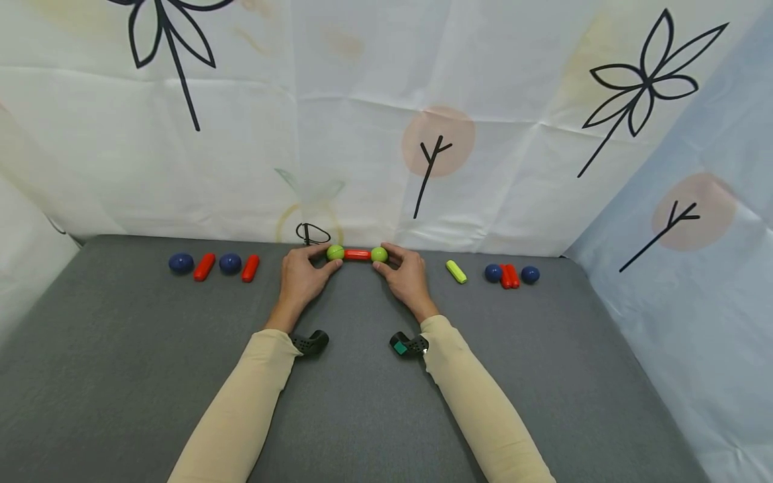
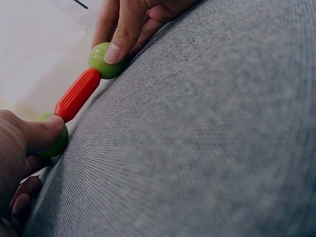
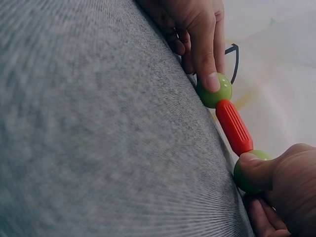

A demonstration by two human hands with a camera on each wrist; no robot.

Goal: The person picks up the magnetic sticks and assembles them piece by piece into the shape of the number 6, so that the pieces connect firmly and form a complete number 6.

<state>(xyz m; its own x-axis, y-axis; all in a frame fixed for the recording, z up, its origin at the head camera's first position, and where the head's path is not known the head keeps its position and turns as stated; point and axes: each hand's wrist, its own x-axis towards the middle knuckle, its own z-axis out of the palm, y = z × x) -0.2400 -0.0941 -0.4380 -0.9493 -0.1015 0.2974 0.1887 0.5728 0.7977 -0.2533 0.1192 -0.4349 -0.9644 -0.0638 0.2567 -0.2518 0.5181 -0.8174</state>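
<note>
Between the two hands, near the table's back edge, a red rod spans two green balls, one against each end. My left hand pinches the left green ball between thumb and fingers. The right green ball is pinched by my right hand. In the left wrist view the red rod has grooved sides and meets both balls. The right wrist view shows the thumbs on the near sides of the balls, with the grooved red rod between them.
Left on the grey table lie two blue balls and two red rods. To the right are a yellow-green rod, two more blue balls and two red rods side by side. A patterned white cloth hangs behind.
</note>
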